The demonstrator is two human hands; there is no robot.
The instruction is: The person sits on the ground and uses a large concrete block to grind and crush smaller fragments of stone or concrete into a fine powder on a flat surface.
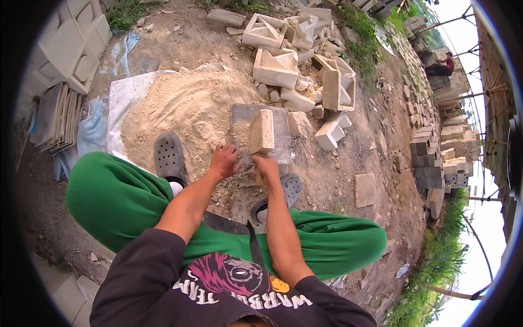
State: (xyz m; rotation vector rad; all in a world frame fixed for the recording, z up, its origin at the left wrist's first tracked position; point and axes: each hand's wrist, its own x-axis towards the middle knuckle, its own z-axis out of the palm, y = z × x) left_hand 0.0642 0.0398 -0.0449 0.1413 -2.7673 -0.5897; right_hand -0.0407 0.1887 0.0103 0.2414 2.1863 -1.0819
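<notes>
A pale rectangular block [262, 131] stands on a dark flat board [282, 122] between my feet, with sandy crumbs around it. Just below its near end, my right hand [267, 168] is closed on a short pale stick-like piece [259, 179]. That piece is mostly hidden by the fingers, and whether it joins the block I cannot tell. Left of the block, my left hand [224, 162] is held low over the board's near left corner. Its fingers are apart and slightly bent, with nothing in them.
Pale powder [169, 109] is heaped on a white sheet [118, 103] at the left. Broken hollow blocks [277, 68] and rubble lie beyond the board. A square slab [365, 189] rests at the right. Stacked blocks [427, 158] line the far right, where another person [448, 64] sits.
</notes>
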